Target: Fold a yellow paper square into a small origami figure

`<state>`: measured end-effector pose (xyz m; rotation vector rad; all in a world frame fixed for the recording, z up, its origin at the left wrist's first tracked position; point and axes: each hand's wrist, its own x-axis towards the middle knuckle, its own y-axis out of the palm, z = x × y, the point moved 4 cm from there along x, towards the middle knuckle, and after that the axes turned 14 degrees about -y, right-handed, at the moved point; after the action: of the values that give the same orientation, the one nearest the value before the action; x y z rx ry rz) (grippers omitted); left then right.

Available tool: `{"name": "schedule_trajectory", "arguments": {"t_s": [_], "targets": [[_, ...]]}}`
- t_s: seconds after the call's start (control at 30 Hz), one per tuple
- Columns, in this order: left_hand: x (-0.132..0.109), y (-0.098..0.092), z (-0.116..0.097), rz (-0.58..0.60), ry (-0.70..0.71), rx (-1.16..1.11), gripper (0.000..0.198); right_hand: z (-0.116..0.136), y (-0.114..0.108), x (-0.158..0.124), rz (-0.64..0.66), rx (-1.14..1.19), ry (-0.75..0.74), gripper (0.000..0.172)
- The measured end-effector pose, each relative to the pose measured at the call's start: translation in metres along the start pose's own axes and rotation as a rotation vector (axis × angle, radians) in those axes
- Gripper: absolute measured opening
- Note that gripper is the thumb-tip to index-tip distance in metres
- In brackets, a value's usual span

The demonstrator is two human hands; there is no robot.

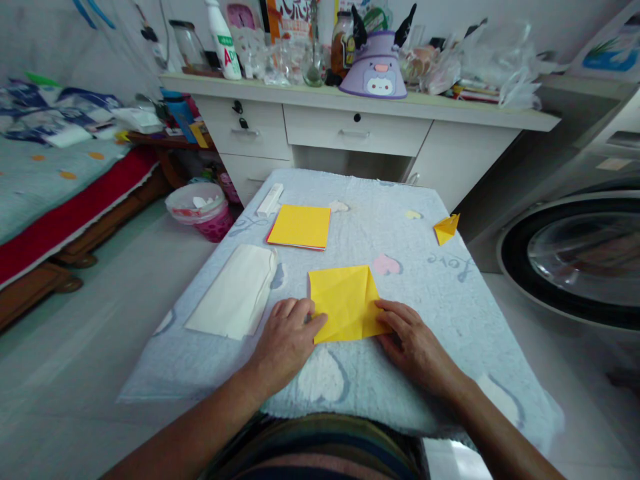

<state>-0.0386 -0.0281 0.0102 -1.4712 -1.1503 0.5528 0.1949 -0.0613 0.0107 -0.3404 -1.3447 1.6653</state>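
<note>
A yellow sheet of origami paper (343, 300) with crease lines lies on the cloth-covered table, its right side partly folded over. My left hand (290, 333) grips the sheet's lower left edge, thumb on top and the fingers curled at the side. At the lower right edge, my right hand (407, 337) pinches the paper between thumb and fingers. Beyond the sheet sits a stack of square coloured paper (301, 227) with yellow on top. A small folded yellow paper piece (446, 229) rests near the table's right edge.
A white folded tissue or cloth (233, 291) and a slim white box (271, 199) lie on the table's left side. Behind stands a white desk (250, 130) crowded with bottles and jars. A pink bin (215, 227) is at left, a washing machine (575, 260) at right.
</note>
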Motion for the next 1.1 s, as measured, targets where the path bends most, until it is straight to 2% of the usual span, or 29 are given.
{"name": "schedule_trajectory", "arguments": {"t_s": [0.07,0.1,0.2,0.27,0.47,0.67,0.9,1.0,1.1], "targets": [[0.001,-0.007,-0.005,-0.120,0.074,0.026,0.024,0.002,0.000,-0.003,-0.023,0.006,-0.004,0.022],[0.001,-0.009,-0.008,-0.137,0.132,0.009,0.019,0.002,0.001,-0.004,-0.038,0.005,-0.008,0.022],[0.001,-0.004,-0.016,-0.035,0.270,-0.079,0.011,0.001,0.004,-0.006,-0.078,-0.005,-0.008,0.021],[0.001,0.002,-0.019,0.047,0.288,-0.102,0.013,0.000,0.006,-0.008,-0.093,-0.019,0.003,0.021],[0.002,0.006,-0.028,0.076,0.265,-0.147,0.018,-0.005,0.008,-0.012,-0.186,-0.054,0.042,0.014],[0.007,0.003,-0.027,0.105,0.159,-0.284,0.015,-0.012,0.008,-0.016,-0.229,-0.005,0.086,0.011],[0.023,0.004,-0.016,0.267,-0.163,-0.433,0.006,-0.014,0.007,-0.014,-0.179,0.063,0.179,0.010],[0.029,0.003,-0.017,0.294,-0.190,-0.437,0.006,-0.012,0.006,-0.013,-0.149,0.081,0.210,0.008],[0.029,0.002,-0.019,0.273,-0.168,-0.425,0.006,-0.008,0.007,-0.014,-0.160,0.064,0.230,0.012]]}}
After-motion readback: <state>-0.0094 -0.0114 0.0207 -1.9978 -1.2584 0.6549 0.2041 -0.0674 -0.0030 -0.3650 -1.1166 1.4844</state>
